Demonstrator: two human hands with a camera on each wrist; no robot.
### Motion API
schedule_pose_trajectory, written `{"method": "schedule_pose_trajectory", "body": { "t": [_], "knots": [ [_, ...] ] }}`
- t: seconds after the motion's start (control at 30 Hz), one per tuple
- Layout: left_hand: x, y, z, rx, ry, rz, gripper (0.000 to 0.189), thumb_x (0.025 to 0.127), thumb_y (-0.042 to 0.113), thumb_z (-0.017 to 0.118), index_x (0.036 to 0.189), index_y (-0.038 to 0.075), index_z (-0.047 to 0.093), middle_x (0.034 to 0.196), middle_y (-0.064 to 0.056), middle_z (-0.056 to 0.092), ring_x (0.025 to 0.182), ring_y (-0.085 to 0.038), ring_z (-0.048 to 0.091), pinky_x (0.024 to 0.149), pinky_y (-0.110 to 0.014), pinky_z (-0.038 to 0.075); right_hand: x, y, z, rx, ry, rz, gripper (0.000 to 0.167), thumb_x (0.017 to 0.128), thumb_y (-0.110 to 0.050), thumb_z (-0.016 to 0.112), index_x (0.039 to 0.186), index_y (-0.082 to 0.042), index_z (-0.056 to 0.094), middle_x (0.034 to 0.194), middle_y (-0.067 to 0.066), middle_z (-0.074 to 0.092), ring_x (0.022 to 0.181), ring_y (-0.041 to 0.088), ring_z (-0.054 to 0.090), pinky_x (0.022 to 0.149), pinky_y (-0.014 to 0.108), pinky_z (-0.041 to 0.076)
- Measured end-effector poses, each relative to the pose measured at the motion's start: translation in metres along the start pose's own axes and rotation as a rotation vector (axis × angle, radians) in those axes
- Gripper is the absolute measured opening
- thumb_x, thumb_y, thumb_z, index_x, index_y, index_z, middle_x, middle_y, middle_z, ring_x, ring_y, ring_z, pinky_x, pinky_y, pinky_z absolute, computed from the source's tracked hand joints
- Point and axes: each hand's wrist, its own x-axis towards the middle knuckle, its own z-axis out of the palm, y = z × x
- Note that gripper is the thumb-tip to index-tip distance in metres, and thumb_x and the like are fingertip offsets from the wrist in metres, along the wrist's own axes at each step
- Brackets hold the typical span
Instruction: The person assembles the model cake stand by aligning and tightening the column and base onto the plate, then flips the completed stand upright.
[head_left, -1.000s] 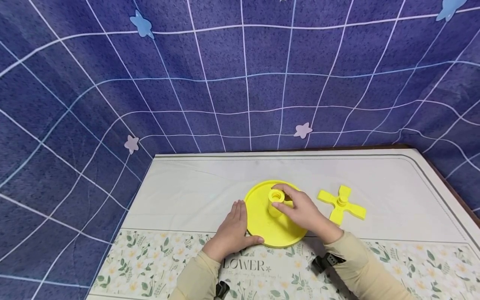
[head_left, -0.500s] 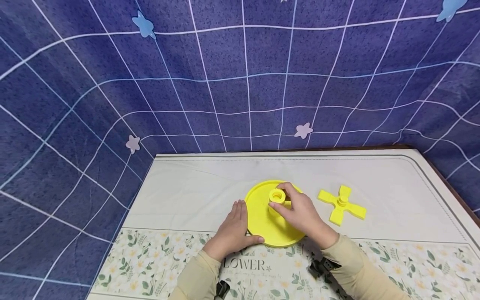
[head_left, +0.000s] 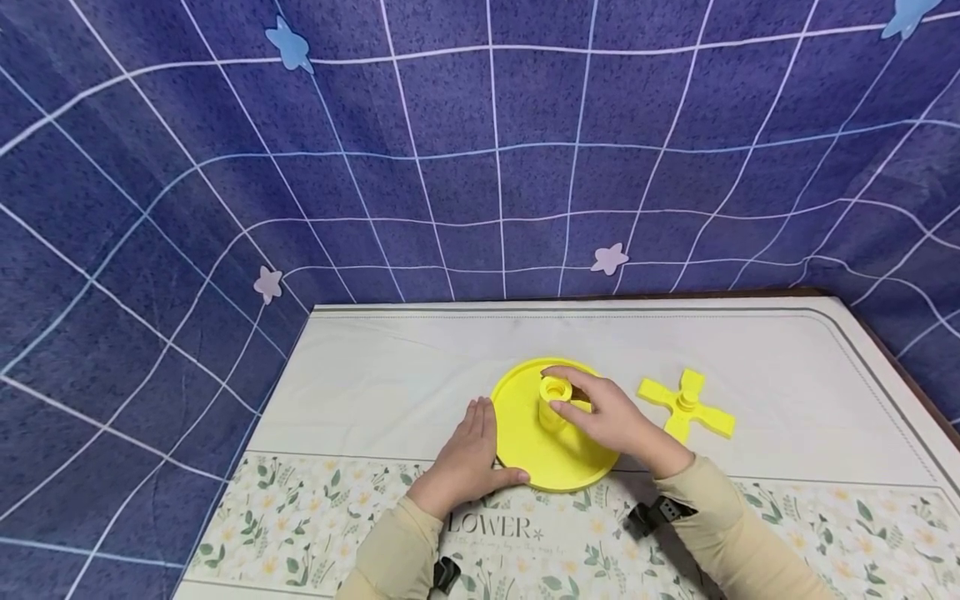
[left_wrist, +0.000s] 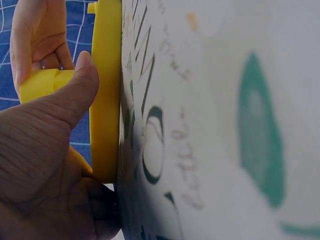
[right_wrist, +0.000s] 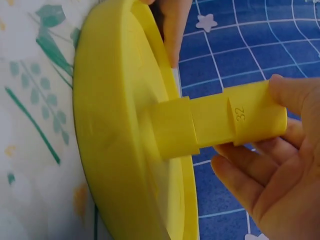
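Note:
A round yellow tray (head_left: 517, 454) with a raised rim lies on the table in the head view. From its middle rises a stepped, hollow-topped yellow tube (right_wrist: 215, 120), its upper section marked "32". My right hand (head_left: 609, 415) holds the tube near its top between thumb and fingers. Against the tray's left side lies my left hand (head_left: 468, 462), fingers straight along the rim and thumb (left_wrist: 82, 85) at the near edge. A yellow four-armed cross piece (head_left: 708, 418) with a round central peg lies to the right, partly covered by the right hand and wrist.
The white table cover (head_left: 397, 367) has a floral strip (head_left: 315, 517) along its near part. Behind and on the left hangs a blue gridded curtain (head_left: 450, 183) with stars. Each wrist carries a black strapped device (head_left: 660, 515).
My right hand has turned about the tube's top, out and back, with thumb and fingers shifting round it. The left hand keeps its place at the rim, and the cross piece has stayed put.

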Motion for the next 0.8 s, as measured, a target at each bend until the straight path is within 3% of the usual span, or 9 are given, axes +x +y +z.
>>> {"method": "schedule_pose_trajectory", "body": {
  "t": [0.2,0.47,0.63,0.8],
  "knots": [
    [0.0,0.001,0.0,0.013,0.01,0.006,0.116,0.084,0.061,0.065,0.152,-0.01,0.005,0.159,-0.027,0.003,0.147,-0.037,0.001,0.119,-0.045,0.014,-0.001,-0.003,0.008,-0.015,0.12,0.041,0.039,0.09,-0.02,0.072,0.124,-0.006,0.06,0.116,0.005,0.067,0.105,0.025,0.066,0.091,0.038,0.054],
    [0.0,0.003,-0.001,0.014,0.013,0.01,0.116,0.084,0.061,0.066,0.151,-0.011,0.005,0.158,-0.028,0.004,0.147,-0.038,0.002,0.119,-0.045,0.014,-0.004,-0.005,0.016,-0.115,0.207,0.076,0.039,0.088,-0.022,0.074,0.124,-0.012,0.06,0.102,0.0,0.068,0.099,0.025,0.067,0.085,0.043,0.055],
    [0.0,0.005,-0.002,0.027,0.024,0.013,0.115,0.084,0.059,0.067,0.15,-0.013,0.007,0.157,-0.03,0.005,0.147,-0.04,0.004,0.119,-0.046,0.015,-0.005,-0.008,0.021,-0.232,0.256,0.076,0.042,0.088,-0.022,0.075,0.125,-0.01,0.059,0.076,-0.002,0.058,0.079,0.022,0.065,0.07,0.04,0.055],
    [0.0,0.006,-0.002,0.03,0.029,0.007,0.115,0.083,0.058,0.068,0.15,-0.014,0.007,0.157,-0.031,0.006,0.146,-0.041,0.005,0.118,-0.046,0.016,-0.007,-0.011,0.026,-0.305,0.296,0.089,0.045,0.087,-0.023,0.075,0.127,-0.008,0.06,0.074,0.001,0.063,0.058,0.015,0.054,0.054,0.032,0.046]
  ]
}}
